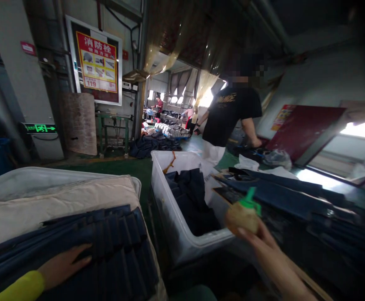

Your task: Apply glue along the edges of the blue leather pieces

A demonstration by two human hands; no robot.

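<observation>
My left hand (63,264), with a yellow sleeve at the wrist, lies fingers apart on a stack of overlapping dark navy fabric pieces (107,234). Beneath the stack a beige cloth (75,194) covers a pale bin (28,171) at the left. My right hand (257,238) is closed round a blurred, rounded tan thing with a green, spout-like top (243,217); its kind is unclear. It is held by the near right corner of a white plastic bin (197,240). Inside that bin lies folded dark fabric (191,192).
Long dark fabric pieces (295,192) lie in a pile on the right. Beyond the white bin stands a person in a black T-shirt (230,113), facing away. A dark fabric heap (154,143) is on the floor by the doorway. A green metal stand (113,129) stands against the wall.
</observation>
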